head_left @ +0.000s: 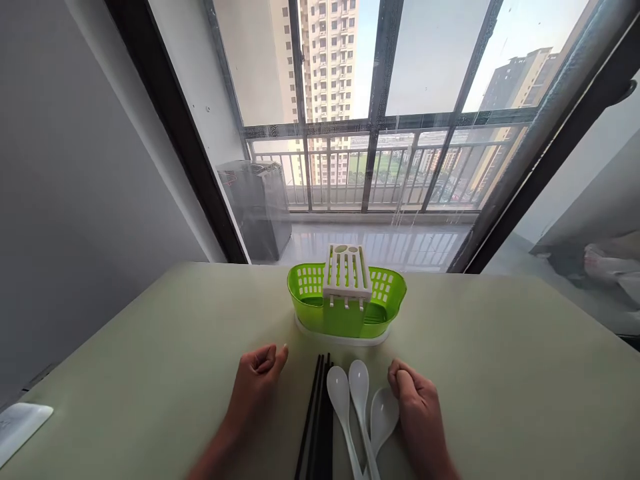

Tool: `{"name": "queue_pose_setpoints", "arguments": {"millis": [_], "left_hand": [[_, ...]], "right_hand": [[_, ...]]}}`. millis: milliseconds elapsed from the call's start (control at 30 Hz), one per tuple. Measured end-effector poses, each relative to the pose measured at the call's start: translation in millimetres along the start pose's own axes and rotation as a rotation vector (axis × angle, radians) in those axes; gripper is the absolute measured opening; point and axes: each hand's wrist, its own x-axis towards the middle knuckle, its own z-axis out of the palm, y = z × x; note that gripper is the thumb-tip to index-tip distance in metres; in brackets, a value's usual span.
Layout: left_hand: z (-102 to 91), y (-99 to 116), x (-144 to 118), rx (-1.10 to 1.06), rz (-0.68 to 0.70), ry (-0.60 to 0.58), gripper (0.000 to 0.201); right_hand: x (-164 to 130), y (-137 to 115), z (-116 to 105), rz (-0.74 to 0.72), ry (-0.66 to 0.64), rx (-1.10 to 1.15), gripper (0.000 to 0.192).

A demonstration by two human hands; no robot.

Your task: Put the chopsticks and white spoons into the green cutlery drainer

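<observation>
My left hand (260, 373) rests on the table to the left of the chopsticks, curled into a loose fist with the thumb up and nothing in it. On the other side, my right hand (414, 400) is also closed in a fist, beside a wide white spoon (384, 412); no object shows in it. Between the hands lie several black chopsticks (318, 417) and two slimmer white spoons (339, 393), bowls pointing away from me. Behind them stands a green utensil basket (310, 312) with a white slotted rack (349, 292) across its middle and a white base tray (345, 340).
The pale green table (490, 347) reaches to a glass sliding door. A white object (23, 427) lies at its left edge, cut off by the frame. Beyond the glass are a balcony railing (390, 167) and a dark covered box-shaped item (260, 207).
</observation>
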Motion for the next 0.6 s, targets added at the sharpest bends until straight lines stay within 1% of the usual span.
{"name": "queue_pose_setpoints", "arguments": {"millis": [67, 200, 367, 600], "left_hand": [[1.4, -1.9, 1.0, -0.004, 0.011, -0.035, 0.053], [3.9, -4.5, 2.9, -0.011, 0.028, -0.067, 0.045], [5.3, -5.6, 3.2, -0.016, 0.030, -0.076, 0.039], [4.6, -9.1, 4.1, -0.009, 0.028, -0.076, 0.036]], "right_hand": [[-0.1, 0.2, -1.2, -0.002, 0.010, -0.003, 0.027], [-0.3, 3.2, -3.9, -0.004, 0.002, 0.008, 0.027], [0.0, 7.9, -5.1, 0.006, -0.006, 0.026, 0.026], [0.8, 5.0, -3.0, 0.026, -0.013, 0.002, 0.026]]}}
